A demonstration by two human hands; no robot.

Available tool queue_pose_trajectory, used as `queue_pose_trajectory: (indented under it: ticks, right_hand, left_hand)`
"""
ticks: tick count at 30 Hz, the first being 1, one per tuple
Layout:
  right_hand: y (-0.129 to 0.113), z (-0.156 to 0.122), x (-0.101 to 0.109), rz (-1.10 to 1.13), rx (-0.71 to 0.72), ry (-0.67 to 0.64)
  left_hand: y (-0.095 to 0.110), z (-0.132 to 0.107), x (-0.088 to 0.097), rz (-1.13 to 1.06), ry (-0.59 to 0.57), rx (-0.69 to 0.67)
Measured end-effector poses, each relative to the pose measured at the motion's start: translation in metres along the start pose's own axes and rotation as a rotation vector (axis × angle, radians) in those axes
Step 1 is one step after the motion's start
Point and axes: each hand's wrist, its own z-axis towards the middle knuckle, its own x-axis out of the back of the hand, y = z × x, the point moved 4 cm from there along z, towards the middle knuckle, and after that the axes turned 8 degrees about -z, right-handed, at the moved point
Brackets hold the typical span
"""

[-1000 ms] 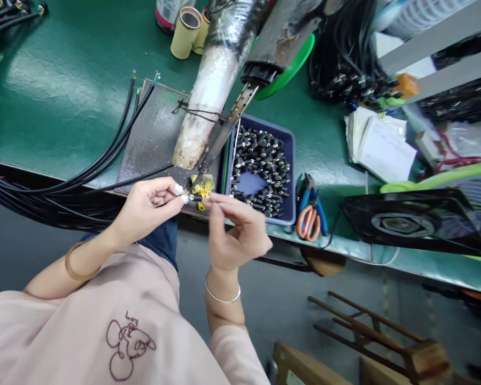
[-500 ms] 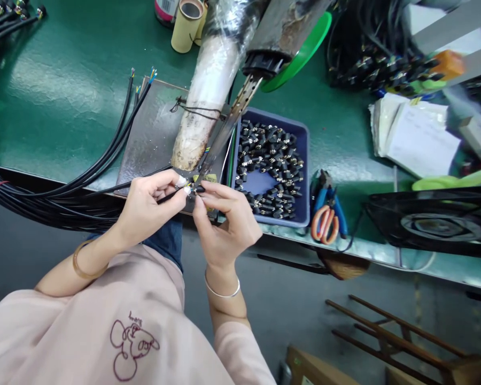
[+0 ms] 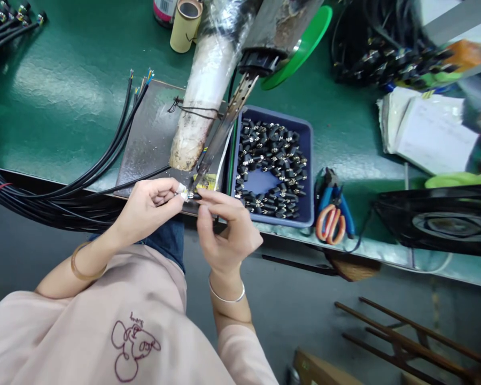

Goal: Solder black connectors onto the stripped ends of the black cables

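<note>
My left hand (image 3: 146, 206) is closed in a pinch on the end of a thin black cable (image 3: 144, 178) at the table's front edge. My right hand (image 3: 224, 227) is pinched on a small black connector (image 3: 194, 195) held against that cable end. Both meet just under the tip of a soldering iron (image 3: 220, 133) that slants down from a clamped stand. A yellow piece (image 3: 206, 184) lies right behind the fingertips. A dark metal plate (image 3: 152, 133) sits under the work spot.
A blue tray (image 3: 308, 160) holds several black connectors to the right. Orange-and-blue cutters (image 3: 332, 211) lie beside it. A bundle of black cables (image 3: 44, 198) hangs off the left edge. Tape rolls (image 3: 186, 18), a green dish (image 3: 304, 43), papers (image 3: 428, 128) and a fan (image 3: 436, 219) are about.
My hands stay pinched together at the iron's tip; the right hand shifted slightly. The view has drifted left, so the tray and cutters appear further right.
</note>
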Motion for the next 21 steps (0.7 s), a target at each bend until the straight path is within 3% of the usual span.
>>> queue_pose_trajectory:
  ticks: [2,5,10,14,21]
  right_hand:
    - [0.005,-0.004,0.006,0.063,-0.063,0.085]
    - [0.009,-0.004,0.016,-0.021,-0.136,0.17]
    - [0.004,0.015,0.01,-0.029,-0.199,-0.207]
    - [0.002,0.015,0.004,0.132,-0.265,-0.257]
    - [-0.005,0.004,0.006,-0.166,0.014,-0.058]
  left_hand:
    - [0.002,-0.002,-0.002,0.015,-0.025,-0.021]
    - [0.007,-0.005,-0.004,0.037,-0.044,-0.078]
    - [0.016,-0.011,-0.005,0.104,-0.069,-0.231]
    - [0.015,-0.016,0.0,0.109,0.01,-0.259]
    - [0.006,-0.019,0.002,-0.078,-0.002,-0.048]
